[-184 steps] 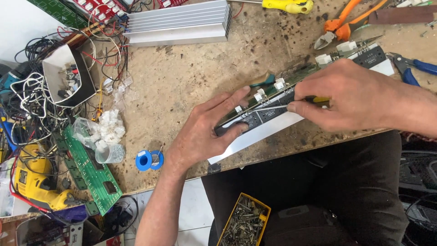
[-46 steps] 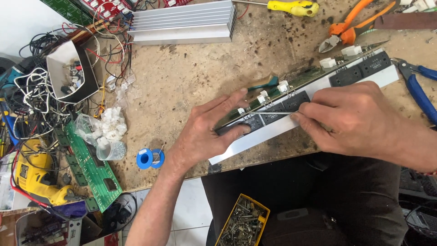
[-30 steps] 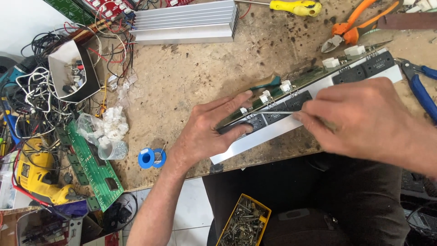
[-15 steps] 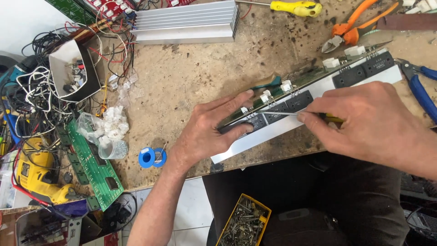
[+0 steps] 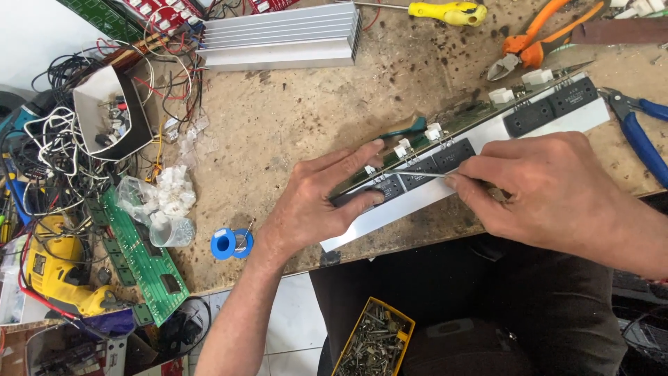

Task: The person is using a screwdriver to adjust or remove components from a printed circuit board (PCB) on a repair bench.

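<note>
Circuit board (image 5: 480,115) w/ its white metal strip (image 5: 417,205) lies diagonally across the workbench (image 5: 299,132) near the front edge, running from lower centre up to the right. Left hand (image 5: 313,205) sits on the lower end, fingers spread flat along the board, thumb pressing down on a black component (image 5: 390,188). Right hand (image 5: 550,191) is just beside it, to the right, fingers pinched around a thin screwdriver (image 5: 417,174), handle mostly hidden in the fist; the shaft points left & its tip meets the board just above the left thumb.

Bench is worn, scorched brown wood, cluttered. Ribbed aluminium heatsink (image 5: 282,38) at the top, yellow screwdriver (image 5: 445,12) beside it, orange cutters (image 5: 532,45) top right, blue pliers (image 5: 637,129) far right. Blue solder spool (image 5: 232,244) near the left wrist. Left side: tangle of wires (image 5: 42,153), green PCB (image 5: 142,254), yellow drill (image 5: 59,275). Below the bench edge, pale floor tiles & a yellow tray of screws (image 5: 372,345) by the person's dark trousers.

Vs half a sec ago: left hand hasn't moved, board same spot. Right hand has shifted a bit left & the bare metal shaft now shows clear of the fingers, where before a bit of yellow handle showed at the fist.
</note>
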